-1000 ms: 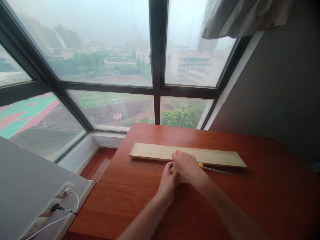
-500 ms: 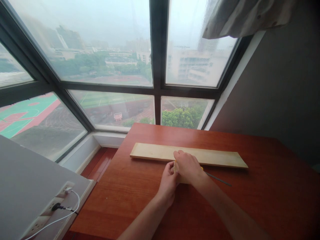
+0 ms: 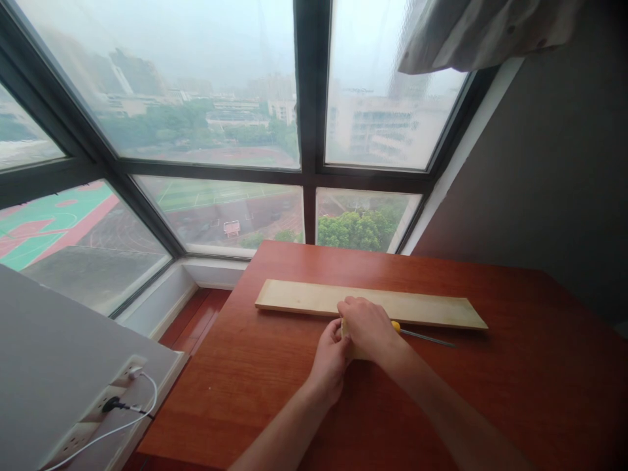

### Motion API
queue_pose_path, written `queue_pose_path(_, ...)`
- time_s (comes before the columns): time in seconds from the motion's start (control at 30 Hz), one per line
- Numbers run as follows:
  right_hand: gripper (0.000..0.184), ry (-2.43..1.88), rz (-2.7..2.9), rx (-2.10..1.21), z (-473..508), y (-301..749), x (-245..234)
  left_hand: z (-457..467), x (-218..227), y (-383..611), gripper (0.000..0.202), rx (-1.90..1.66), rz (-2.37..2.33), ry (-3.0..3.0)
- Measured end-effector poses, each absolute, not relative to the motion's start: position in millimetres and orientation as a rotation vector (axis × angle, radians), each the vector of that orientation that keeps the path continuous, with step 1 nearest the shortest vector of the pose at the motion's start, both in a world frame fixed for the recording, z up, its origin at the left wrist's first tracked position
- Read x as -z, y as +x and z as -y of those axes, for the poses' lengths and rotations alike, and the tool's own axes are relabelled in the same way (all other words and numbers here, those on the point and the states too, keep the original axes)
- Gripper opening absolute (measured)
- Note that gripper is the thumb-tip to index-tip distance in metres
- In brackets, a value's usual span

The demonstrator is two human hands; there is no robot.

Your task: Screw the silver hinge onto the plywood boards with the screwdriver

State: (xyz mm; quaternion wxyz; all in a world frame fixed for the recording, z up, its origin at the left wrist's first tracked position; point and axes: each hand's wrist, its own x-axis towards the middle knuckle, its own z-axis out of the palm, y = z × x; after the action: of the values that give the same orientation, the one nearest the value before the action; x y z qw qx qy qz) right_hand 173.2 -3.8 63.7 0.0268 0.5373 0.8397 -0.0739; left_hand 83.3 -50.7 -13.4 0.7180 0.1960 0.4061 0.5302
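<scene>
The left hand (image 3: 330,353) is bent into a grip, thumb and fingers curled. The right hand (image 3: 370,324) is just beside it and a bit higher, its back showing and its fingers curled down. The left arm (image 3: 282,428) slants up to the right, the right arm (image 3: 441,392) slants up to the left, and both are bare.

white cable (image 3: 156,396) in wall socket (image 3: 125,370), curtain (image 3: 481,33) hanging.

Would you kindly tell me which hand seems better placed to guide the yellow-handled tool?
Probably the right hand: the yellow-handled tool sticks out from beneath it, apparently in its grip, while the left hand pinches the small wooden piece.
</scene>
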Motion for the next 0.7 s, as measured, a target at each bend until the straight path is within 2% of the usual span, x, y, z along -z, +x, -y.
queue_pose_path(0.27,0.014,1.685,-2.584,0.222,1.0,179.8,-60.6,51.0,15.3,82.9,0.049,-1.161,-0.886,0.430)
queue_pose_path(0.5,0.030,1.854,-2.427,0.153,-0.5,175.9,-55.6,51.3,11.4,83.0,0.055,-1.164,-0.888,0.426)
queue_pose_path(0.7,0.022,1.782,-2.447,0.171,-3.5,179.9,-53.6,51.8,6.7,83.2,0.051,-1.155,-0.898,0.437)
